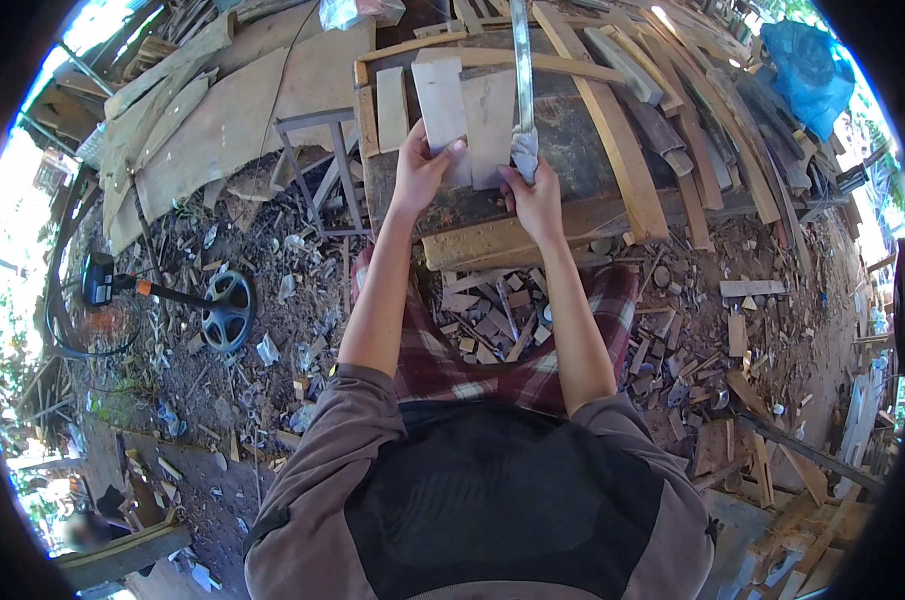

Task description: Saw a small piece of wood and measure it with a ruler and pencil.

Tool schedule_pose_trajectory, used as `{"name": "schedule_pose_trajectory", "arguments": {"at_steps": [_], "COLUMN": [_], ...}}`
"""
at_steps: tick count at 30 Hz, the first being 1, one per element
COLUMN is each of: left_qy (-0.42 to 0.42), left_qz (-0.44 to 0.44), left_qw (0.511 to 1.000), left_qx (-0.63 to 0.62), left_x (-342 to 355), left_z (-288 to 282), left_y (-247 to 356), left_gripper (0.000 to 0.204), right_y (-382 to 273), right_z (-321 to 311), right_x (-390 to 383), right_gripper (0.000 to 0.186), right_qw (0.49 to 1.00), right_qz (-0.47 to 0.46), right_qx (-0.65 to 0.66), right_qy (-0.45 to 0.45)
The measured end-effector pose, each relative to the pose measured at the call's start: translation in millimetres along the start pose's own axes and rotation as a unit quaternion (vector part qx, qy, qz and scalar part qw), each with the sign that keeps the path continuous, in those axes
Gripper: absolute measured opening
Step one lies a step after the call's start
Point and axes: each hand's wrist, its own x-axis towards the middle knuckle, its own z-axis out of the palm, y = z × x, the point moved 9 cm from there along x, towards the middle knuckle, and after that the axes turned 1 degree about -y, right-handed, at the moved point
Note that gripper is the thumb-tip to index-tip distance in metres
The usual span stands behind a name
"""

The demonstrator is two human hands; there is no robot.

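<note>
My left hand (pixel 421 175) grips a pale, narrow wooden board (pixel 439 105), thumb on its face. A second, greyer board (pixel 489 125) stands just right of it, its lower end by my right thumb. My right hand (pixel 536 198) is closed around the cloth-wrapped handle (pixel 525 150) of a long metal blade (pixel 522 65), which points away from me along the right of both boards. Both hands are over a dark, worn workbench (pixel 443 210), where a short board (pixel 392 110) lies to the left. Whether my right fingers also hold the greyer board I cannot tell.
Long planks (pixel 613 150) cover the bench's right side, below a blue plastic sheet (pixel 803 70). A metal frame (pixel 313 125) and large sheets (pixel 223 130) are at left, with a tool with a wheel (pixel 228 310). Offcuts (pixel 488 325) litter the dirt floor by my legs.
</note>
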Motion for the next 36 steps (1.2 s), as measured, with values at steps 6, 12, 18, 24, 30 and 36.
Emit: {"name": "schedule_pose_trajectory", "arguments": {"at_steps": [6, 12, 18, 24, 30, 36], "left_qy": [-0.03, -0.011, 0.025, 0.033, -0.001, -0.012], "left_qz": [0.033, 0.003, 0.011, 0.005, -0.009, -0.019], "left_qw": [0.999, 1.0, 0.999, 0.998, 0.998, 0.996], "left_qx": [-0.017, 0.004, 0.043, 0.048, 0.064, 0.086], "left_x": [-2.7, -6.0, -12.4, -14.4, -7.9, -2.3], "left_z": [1.8, 2.4, -2.4, 2.4, 6.0, 3.1], "left_y": [-2.5, -7.7, -9.8, -4.2, -2.5, -4.6], "left_gripper": [0.037, 0.037, 0.022, 0.017, 0.019, 0.02], "right_y": [7.7, -0.4, -0.7, -2.6, -2.8, -6.4], "right_z": [-7.0, -4.1, -2.1, -2.2, -2.8, -3.1], "right_x": [6.1, 2.1, -0.2, -0.4, 1.3, 2.6], "right_gripper": [0.015, 0.019, 0.027, 0.027, 0.024, 0.018], "right_qw": [0.999, 0.997, 0.995, 0.995, 0.995, 0.992], "right_qz": [-0.028, -0.041, -0.067, -0.065, -0.06, -0.091], "right_qx": [-0.019, -0.044, -0.043, -0.052, -0.07, -0.078], "right_qy": [0.032, 0.046, 0.053, 0.047, 0.044, 0.05]}}
